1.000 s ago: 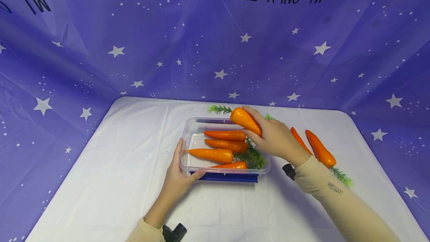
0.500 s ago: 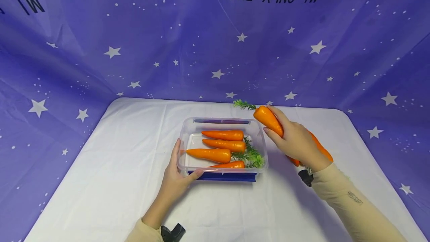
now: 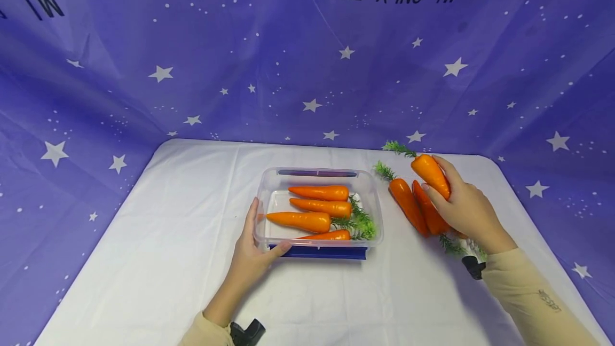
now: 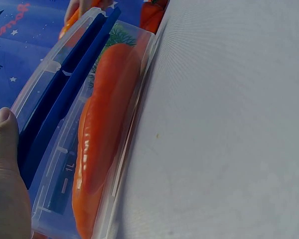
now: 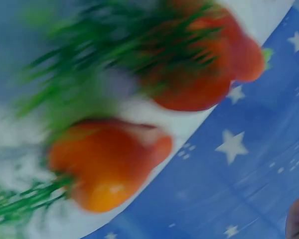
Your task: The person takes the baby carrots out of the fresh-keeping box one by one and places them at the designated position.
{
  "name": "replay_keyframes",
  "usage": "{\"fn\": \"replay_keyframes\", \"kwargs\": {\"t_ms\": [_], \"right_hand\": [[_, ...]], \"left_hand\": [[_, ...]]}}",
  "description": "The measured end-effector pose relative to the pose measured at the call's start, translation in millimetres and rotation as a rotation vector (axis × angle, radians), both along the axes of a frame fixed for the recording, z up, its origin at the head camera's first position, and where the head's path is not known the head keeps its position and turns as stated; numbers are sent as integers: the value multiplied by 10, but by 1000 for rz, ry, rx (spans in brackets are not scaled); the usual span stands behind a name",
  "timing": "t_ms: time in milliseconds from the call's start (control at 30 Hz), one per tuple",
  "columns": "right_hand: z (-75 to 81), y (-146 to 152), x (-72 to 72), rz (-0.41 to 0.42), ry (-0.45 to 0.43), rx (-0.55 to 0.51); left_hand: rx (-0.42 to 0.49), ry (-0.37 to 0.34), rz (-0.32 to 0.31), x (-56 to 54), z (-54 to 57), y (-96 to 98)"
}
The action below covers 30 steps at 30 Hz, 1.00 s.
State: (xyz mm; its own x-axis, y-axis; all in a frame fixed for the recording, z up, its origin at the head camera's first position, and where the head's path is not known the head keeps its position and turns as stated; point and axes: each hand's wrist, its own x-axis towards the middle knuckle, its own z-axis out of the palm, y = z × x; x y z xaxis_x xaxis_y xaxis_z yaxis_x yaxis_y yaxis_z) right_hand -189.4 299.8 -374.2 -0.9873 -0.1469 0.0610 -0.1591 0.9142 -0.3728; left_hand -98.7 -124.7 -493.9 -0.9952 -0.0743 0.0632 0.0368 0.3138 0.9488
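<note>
My left hand holds a clear plastic food container at its near left corner, thumb over the front rim, fingers along the left wall. In the left wrist view the thumb lies beside the blue latch flap. Several toy carrots with green tops lie inside the container, tips to the left. On the right, my right hand grips an orange carrot by its narrow part, its leafy top pointing left. Below it, other carrots lie on the table, partly hidden by the hand.
The table has a white cloth. A purple star-printed curtain stands behind it and at both sides. In the right wrist view, blurred carrots lie near the table's edge.
My right hand has moved right with its carrot, from over the container to above the loose carrots on the table. The left hand stays at the container's corner.
</note>
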Motion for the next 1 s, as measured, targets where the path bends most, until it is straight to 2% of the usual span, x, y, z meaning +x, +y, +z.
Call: {"fn": "replay_keyframes", "kwargs": {"t_ms": [233,567,767,1000], "right_hand": [[-100,357,14,-78,-99,7],[-334,882,-59,-158,-145,32],[-475,1175,-81,-172,-204,21],[-572,1360,-103,-167,-276,24]], "left_hand": [[-8,1,1,12,-2,-4],[-8,5,3,1,-6,-2],[-8,5,1,-4,-6,2],[-8,3,3,-6,-2,1]]}}
